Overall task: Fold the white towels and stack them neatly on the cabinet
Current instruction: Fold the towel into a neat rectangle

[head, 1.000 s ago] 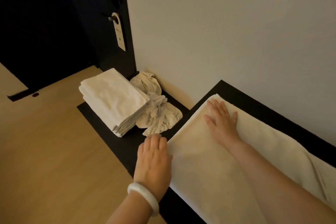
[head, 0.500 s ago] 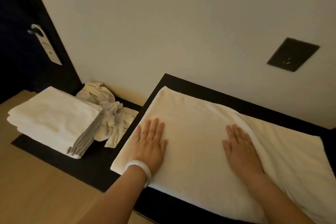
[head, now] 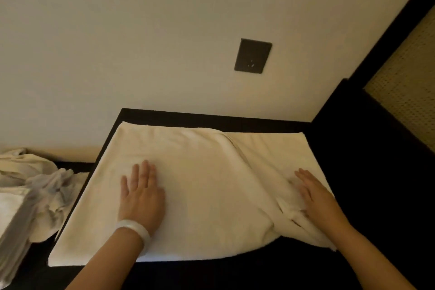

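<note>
A large white towel (head: 202, 183) lies spread across the black cabinet top (head: 235, 120), with a ridge of folds on its right half. My left hand (head: 141, 195), a white bangle on its wrist, presses flat on the towel's left part. My right hand (head: 317, 198) lies flat with straight fingers on the bunched right end of the towel. At the far left, on a lower black surface, a stack of folded white towels (head: 11, 223) shows partly, with a crumpled towel (head: 40, 176) behind it.
The cream wall rises right behind the cabinet and carries a dark socket plate (head: 253, 57). A black upright panel (head: 367, 160) and a perforated beige surface (head: 409, 77) close off the right side.
The view has swung right, pushing the folded stack to the left edge. My right hand has slid right along the towel to its bunched end. My left hand stays flat on the left part.
</note>
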`<state>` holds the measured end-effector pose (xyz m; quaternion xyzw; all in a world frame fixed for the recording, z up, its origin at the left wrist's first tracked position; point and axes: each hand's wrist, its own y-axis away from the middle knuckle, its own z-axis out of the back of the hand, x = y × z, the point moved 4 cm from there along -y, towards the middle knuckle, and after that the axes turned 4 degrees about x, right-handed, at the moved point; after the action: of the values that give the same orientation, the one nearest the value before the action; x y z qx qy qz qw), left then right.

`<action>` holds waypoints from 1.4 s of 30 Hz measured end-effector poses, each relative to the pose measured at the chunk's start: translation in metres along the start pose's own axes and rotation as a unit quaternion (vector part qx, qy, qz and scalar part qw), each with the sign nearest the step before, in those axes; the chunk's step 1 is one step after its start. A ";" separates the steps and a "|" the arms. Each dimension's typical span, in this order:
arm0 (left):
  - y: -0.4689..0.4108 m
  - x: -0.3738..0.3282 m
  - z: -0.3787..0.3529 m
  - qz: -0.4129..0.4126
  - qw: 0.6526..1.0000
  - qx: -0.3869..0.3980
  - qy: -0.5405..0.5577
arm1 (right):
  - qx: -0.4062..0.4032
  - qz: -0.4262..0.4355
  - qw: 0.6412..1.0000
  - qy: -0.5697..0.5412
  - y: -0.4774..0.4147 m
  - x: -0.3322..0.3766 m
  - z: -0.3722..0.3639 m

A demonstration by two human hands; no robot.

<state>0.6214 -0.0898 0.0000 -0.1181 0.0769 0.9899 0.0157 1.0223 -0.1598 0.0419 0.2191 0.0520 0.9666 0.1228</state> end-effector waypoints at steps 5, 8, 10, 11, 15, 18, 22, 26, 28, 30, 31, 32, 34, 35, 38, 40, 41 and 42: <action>-0.018 -0.116 -0.020 -0.182 0.982 0.034 -0.041 | 0.071 -0.015 0.997 -0.037 -0.034 -0.038 -0.005; -0.033 -0.132 -0.030 -0.179 0.982 0.033 -0.043 | 0.117 0.036 0.992 0.036 -0.047 -0.056 -0.018; -0.037 -0.129 -0.036 -0.180 0.981 0.031 -0.060 | 0.122 0.036 0.989 0.080 -0.049 -0.074 -0.014; -0.038 -0.127 -0.037 -0.180 0.981 0.029 -0.064 | 0.122 0.032 0.988 0.095 -0.052 -0.082 -0.010; -0.035 -0.127 -0.037 -0.184 0.981 0.022 -0.052 | 0.014 0.031 0.991 0.128 -0.068 -0.083 0.016; -0.034 -0.125 -0.040 -0.186 0.981 0.015 -0.054 | -0.029 0.086 0.986 0.137 -0.100 -0.053 0.022; -0.035 -0.125 -0.040 -0.185 0.982 0.004 -0.043 | 0.102 0.078 0.977 0.172 -0.143 -0.046 0.001; -0.035 -0.125 -0.039 -0.181 0.982 0.004 -0.062 | 0.130 -0.050 0.983 0.122 -0.153 -0.047 0.024; -0.036 -0.126 -0.039 -0.180 0.982 0.000 -0.061 | 0.126 0.010 0.992 -0.024 -0.130 -0.037 0.041; -0.035 -0.126 -0.040 -0.179 0.982 0.001 -0.058 | 0.186 0.088 0.972 -0.116 -0.084 -0.025 0.050; -0.035 -0.125 -0.040 -0.178 0.982 0.001 -0.056 | 0.233 0.117 0.958 -0.119 -0.059 -0.020 0.049; -0.035 -0.125 -0.039 -0.179 0.982 0.004 -0.054 | 0.271 0.132 0.947 -0.111 -0.040 -0.017 0.045; -0.034 -0.126 -0.038 -0.184 0.981 0.015 -0.051 | 0.303 0.144 0.938 -0.088 -0.018 -0.018 0.034; -0.034 -0.126 -0.037 -0.184 0.982 0.017 -0.049 | 0.296 0.145 0.940 -0.092 -0.014 -0.020 0.028; -0.032 -0.128 -0.035 -0.178 0.982 0.018 -0.055 | 0.235 0.132 0.952 -0.147 -0.010 -0.021 0.021; -0.032 -0.129 -0.034 -0.175 0.983 0.020 -0.057 | 0.210 0.136 0.955 -0.158 -0.009 -0.019 0.018; -0.032 -0.129 -0.033 -0.174 0.983 0.020 -0.056 | 0.204 0.139 0.955 -0.163 -0.008 -0.018 0.017; -0.032 -0.128 -0.034 -0.173 0.983 0.020 -0.056 | 0.202 0.138 0.955 -0.166 -0.007 -0.018 0.017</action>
<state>0.7556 -0.0652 -0.0068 -0.0741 0.0737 0.9755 0.1936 1.0469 -0.1568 0.0481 0.4017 0.1945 0.8934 -0.0517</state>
